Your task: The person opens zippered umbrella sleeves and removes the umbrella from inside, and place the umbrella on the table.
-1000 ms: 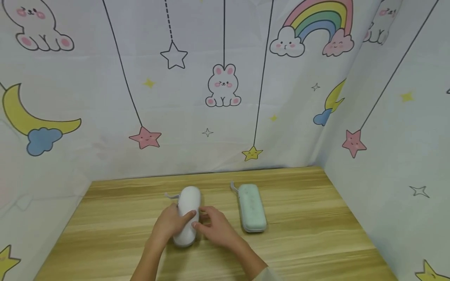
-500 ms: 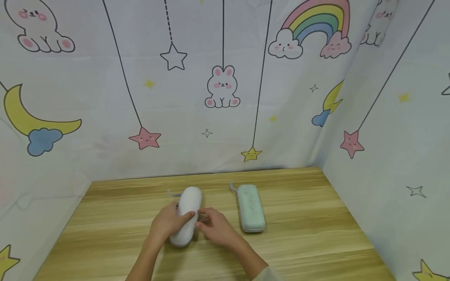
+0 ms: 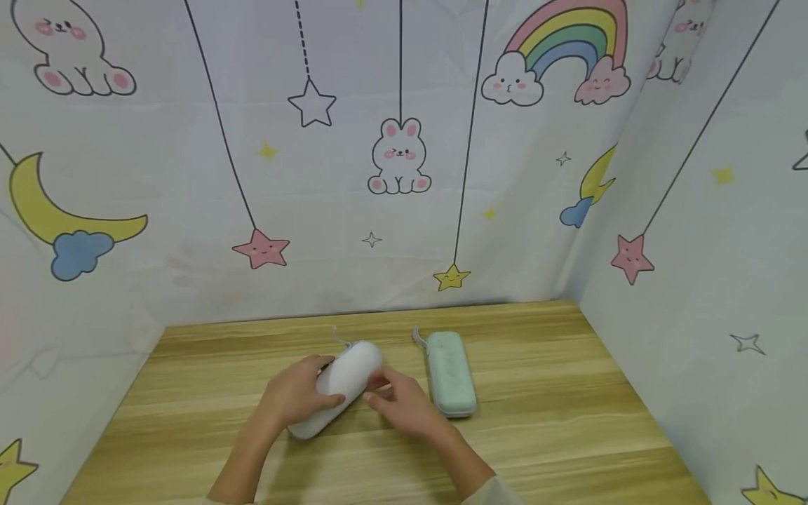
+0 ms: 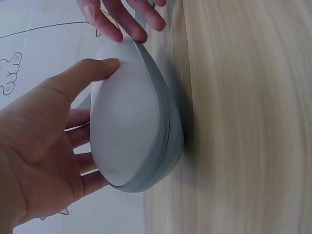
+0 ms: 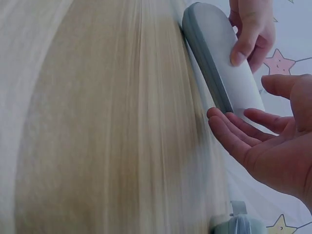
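Observation:
A white glasses case (image 3: 355,370) with a grey rim lies slanted on the wooden table, its far end toward the right. My left hand (image 3: 293,393) grips it from the left, thumb on top and fingers round the far side. In the left wrist view, the case (image 4: 127,117) shows its grey seam along the lower edge. My right hand (image 3: 404,403) is at the case's right end with loosely extended fingers. Seen from the right wrist, the fingertips (image 5: 222,122) of that hand are at the case's edge; whether they all touch is unclear.
A pale green zippered case (image 3: 452,375) with a grey strap lies just right of my right hand. Printed cloth (image 3: 315,182) rises behind the table (image 3: 555,407) and on both sides. A thin grey strap (image 3: 341,338) sticks out behind the white case.
The white glasses case has turned clockwise, its far end swinging right and its near end left. My left hand has turned with it, and my right hand has shifted slightly right.

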`<state>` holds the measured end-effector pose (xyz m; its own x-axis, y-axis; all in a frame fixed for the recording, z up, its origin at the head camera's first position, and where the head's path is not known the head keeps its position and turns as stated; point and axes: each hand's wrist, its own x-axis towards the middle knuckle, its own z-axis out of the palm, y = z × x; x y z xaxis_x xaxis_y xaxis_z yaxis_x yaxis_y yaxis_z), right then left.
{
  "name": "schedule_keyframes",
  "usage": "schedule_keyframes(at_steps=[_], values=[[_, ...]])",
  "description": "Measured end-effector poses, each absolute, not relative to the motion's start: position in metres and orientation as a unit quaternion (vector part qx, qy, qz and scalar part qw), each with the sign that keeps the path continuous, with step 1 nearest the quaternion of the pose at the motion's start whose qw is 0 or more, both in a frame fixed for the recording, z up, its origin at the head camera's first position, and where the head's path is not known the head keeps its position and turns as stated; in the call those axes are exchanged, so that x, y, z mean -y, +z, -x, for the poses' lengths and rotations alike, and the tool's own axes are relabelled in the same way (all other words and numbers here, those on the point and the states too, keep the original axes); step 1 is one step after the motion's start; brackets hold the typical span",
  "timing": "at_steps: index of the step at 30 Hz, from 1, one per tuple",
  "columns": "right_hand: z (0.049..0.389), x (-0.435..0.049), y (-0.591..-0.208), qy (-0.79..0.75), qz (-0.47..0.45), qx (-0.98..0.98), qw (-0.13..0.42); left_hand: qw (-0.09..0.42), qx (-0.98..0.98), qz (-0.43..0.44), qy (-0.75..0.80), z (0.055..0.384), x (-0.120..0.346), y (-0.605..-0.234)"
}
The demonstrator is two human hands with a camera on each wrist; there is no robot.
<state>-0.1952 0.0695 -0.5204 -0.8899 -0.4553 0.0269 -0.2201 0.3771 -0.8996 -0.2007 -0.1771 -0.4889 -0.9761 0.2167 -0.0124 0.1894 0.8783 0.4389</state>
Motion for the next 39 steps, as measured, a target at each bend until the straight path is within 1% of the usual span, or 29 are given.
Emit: schedule_keyframes(at_steps=[6,13,20,25,30,39], values=[[0.197,-0.076,-0.518,-0.514,0.182,-0.834,0.086,0.010,-0.975,-0.134,0.176,0.199,0.176,-0.485],[0.200,-0.078,-0.513,-0.485,0.164,-0.857,0.061,-0.025,-0.974,-0.194,0.115,0.195,0.171,-0.479],[0.204,-0.077,-0.509,-0.456,0.160,-0.875,0.031,-0.057,-0.967,-0.230,0.091,0.203,0.168,-0.491],[0.209,-0.078,-0.504,-0.446,0.173,-0.878,0.011,-0.075,-0.964,-0.231,0.105,0.205,0.164,-0.495],[0.215,-0.077,-0.498,-0.434,0.177,-0.883,-0.003,-0.069,-0.966,-0.215,0.124,0.205,0.161,-0.494],[0.227,-0.069,-0.489,-0.409,0.188,-0.893,-0.010,-0.018,-0.973,-0.188,0.130,0.207,0.157,-0.489]])
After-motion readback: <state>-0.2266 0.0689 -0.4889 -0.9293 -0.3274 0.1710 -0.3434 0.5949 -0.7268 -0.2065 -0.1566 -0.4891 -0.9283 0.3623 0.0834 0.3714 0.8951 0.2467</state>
